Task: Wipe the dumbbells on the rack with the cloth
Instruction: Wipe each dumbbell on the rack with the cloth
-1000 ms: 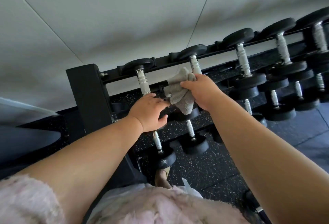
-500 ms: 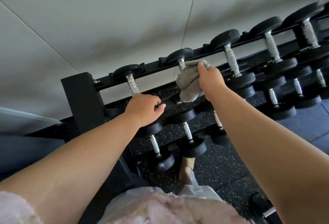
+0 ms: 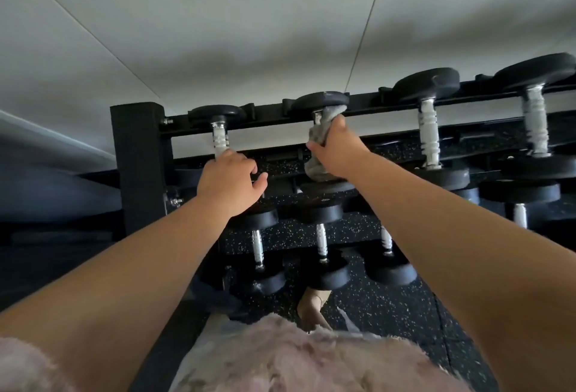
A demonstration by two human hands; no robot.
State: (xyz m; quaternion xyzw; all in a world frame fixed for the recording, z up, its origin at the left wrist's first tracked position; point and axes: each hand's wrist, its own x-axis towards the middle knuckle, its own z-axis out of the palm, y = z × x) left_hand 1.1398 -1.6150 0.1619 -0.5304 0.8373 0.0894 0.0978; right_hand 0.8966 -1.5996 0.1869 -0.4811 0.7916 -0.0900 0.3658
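Note:
A black rack holds rows of black dumbbells with silver handles. My right hand grips a grey cloth wrapped around the handle of the second dumbbell on the top row, close under its far head. My left hand rests on the near end of the leftmost top dumbbell, fingers curled loosely over its near head, which is hidden. More dumbbells follow to the right along the top row.
A lower row of smaller dumbbells sits beneath my arms. The floor is black speckled rubber, with my foot by the rack. A pale wall stands right behind the rack. My pink fuzzy top fills the bottom edge.
My right hand has slid the cloth further up the second dumbbell's handle toward its far head. My left hand stays on the leftmost dumbbell. The view has moved closer to the rack.

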